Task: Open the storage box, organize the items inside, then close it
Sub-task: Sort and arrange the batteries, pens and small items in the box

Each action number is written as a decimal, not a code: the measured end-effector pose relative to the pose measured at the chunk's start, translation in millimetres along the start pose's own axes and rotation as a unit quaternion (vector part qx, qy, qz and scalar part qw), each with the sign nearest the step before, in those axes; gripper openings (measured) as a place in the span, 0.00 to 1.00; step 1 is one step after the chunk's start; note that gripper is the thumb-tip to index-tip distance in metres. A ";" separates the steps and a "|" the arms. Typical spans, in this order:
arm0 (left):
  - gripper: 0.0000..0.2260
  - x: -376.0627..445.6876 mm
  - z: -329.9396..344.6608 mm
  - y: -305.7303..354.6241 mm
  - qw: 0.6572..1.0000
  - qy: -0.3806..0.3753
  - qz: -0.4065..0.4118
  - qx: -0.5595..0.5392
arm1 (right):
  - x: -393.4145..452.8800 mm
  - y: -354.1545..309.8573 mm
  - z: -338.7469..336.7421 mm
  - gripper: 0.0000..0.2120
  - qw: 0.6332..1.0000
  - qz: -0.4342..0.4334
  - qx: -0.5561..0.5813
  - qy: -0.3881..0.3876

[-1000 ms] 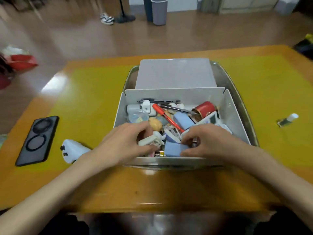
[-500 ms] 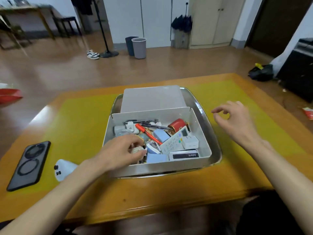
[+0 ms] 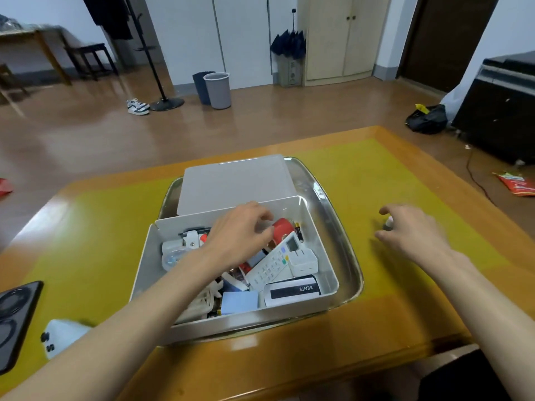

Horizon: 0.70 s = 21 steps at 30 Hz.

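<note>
On the metal tray point(image 3: 344, 227) in the middle of the table point(image 3: 376, 175), the white storage box point(image 3: 144, 270) stands open, its lid point(image 3: 234, 180) lying flat behind it. Opening looks done; sorting seems underway and closing remains. Inside is a loose jumble: a white remote point(image 3: 273, 263), a red cylinder point(image 3: 282, 227), a blue block point(image 3: 239, 301), a charger point(image 3: 304, 263). The left hand point(image 3: 240, 235) hovers over the far side, fingers loosely curled, seemingly empty. The right hand point(image 3: 411, 230) reaches beside the tray toward a small bottle point(image 3: 388, 223), fingers parted, not yet closed.
</note>
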<state>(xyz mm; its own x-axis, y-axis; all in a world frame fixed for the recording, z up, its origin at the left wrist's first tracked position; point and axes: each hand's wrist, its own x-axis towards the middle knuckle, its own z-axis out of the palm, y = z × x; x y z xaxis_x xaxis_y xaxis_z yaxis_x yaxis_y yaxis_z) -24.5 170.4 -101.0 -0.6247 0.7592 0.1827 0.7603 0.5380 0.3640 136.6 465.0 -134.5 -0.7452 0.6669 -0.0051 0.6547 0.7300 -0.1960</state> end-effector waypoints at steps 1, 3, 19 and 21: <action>0.10 12.4 5.5 3.7 1.000 -0.015 -0.008 0.005 | 1.8 2.0 1.1 0.22 1.000 -0.004 0.001 -0.002; 0.10 33.2 16.9 8.4 0.998 -0.054 -0.029 0.034 | 4.6 6.4 2.3 0.17 1.000 -0.013 0.008 0.004; 0.21 46.4 16.6 11.2 0.995 -0.034 -0.081 -0.055 | 4.2 -1.4 -4.0 0.06 0.985 -0.080 0.122 0.092; 0.25 33.5 -1.6 6.5 0.993 0.023 -0.079 -0.087 | -1.4 -8.4 -10.5 0.04 0.973 -0.127 0.150 0.122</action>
<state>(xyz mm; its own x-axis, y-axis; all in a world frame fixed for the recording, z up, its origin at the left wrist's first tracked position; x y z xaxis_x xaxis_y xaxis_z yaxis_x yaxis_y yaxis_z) -40.7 198.7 -91.1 -0.7446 0.6502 0.1511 0.6122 0.5749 0.5428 133.4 459.5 -122.6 -0.8016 0.5132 0.3068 0.3593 0.8236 -0.4389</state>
